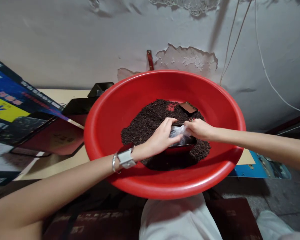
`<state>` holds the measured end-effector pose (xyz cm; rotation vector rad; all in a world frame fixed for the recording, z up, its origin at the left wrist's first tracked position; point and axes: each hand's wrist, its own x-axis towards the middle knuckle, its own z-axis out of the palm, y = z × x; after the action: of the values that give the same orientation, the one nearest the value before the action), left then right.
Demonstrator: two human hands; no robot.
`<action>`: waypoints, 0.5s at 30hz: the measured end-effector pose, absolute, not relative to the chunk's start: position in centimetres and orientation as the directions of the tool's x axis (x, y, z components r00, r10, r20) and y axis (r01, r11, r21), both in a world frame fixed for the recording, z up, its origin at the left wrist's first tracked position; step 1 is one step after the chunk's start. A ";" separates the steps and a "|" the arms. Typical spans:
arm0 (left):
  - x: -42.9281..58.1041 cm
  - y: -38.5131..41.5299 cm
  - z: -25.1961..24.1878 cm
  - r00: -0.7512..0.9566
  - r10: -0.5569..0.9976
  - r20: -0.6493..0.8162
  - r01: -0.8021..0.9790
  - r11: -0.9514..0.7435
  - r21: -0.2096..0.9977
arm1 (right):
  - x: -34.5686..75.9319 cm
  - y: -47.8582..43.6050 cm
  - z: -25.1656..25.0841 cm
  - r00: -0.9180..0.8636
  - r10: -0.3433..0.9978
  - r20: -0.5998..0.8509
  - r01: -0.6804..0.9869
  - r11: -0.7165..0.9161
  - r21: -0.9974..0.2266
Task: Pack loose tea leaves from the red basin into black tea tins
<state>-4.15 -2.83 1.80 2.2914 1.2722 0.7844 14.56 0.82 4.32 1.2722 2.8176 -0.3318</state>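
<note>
A large red plastic basin (165, 190) holds a heap of dark, dry, loose leaves (145, 123) that look like tea. Low in the basin is a small dark-red box (180, 150), with a clear plastic bag (178, 131) bunched in its opening. My left hand (162, 135) grips the box's left end, thumb across the bag and fingers along the far side. Closed around the bag's gathered plastic at the right end is my right hand (198, 128). Behind it, a brown rectangular lid-like piece (188, 107) lies on the leaves, beside a small red patch (171, 106).
Left of the basin stand a reddish box or case (57, 138) and dark containers (100, 89) on a pale tabletop. A printed blue and yellow board (10, 96) leans farther left. Behind is a peeling wall (90, 46) with hanging cords (233, 43).
</note>
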 end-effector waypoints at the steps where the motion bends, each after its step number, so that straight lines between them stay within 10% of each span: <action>1: -4.2 -3.5 1.5 0.455 0.835 0.310 0.632 -0.548 0.549 | 14.2 0.6 4.1 -0.564 0.802 -0.199 0.801 0.472 -0.369; 4: -4.0 -4.5 0.5 0.592 0.723 0.356 0.579 -0.689 0.436 | 13.3 0.2 4.2 -0.417 0.731 -0.541 0.678 -0.146 -0.720; 7: -3.7 -3.9 -0.1 0.681 0.658 0.321 0.554 -0.750 0.361 | 13.7 0.9 5.4 -0.459 0.558 -0.691 0.586 -0.394 -0.708; 12: -3.1 -1.8 1.1 0.850 0.518 0.096 0.502 -0.852 0.147 | 17.2 6.3 7.1 -0.323 0.844 -0.428 0.800 0.002 -0.600; 15: -1.8 -1.0 2.2 0.891 0.452 -0.036 0.451 -0.892 -0.022 | 18.3 10.6 5.1 -0.245 0.955 -0.167 0.969 0.235 -0.081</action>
<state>-1.75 -0.98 2.21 3.0677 0.7327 -0.0638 18.34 10.56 5.05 1.8763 2.4022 -0.2561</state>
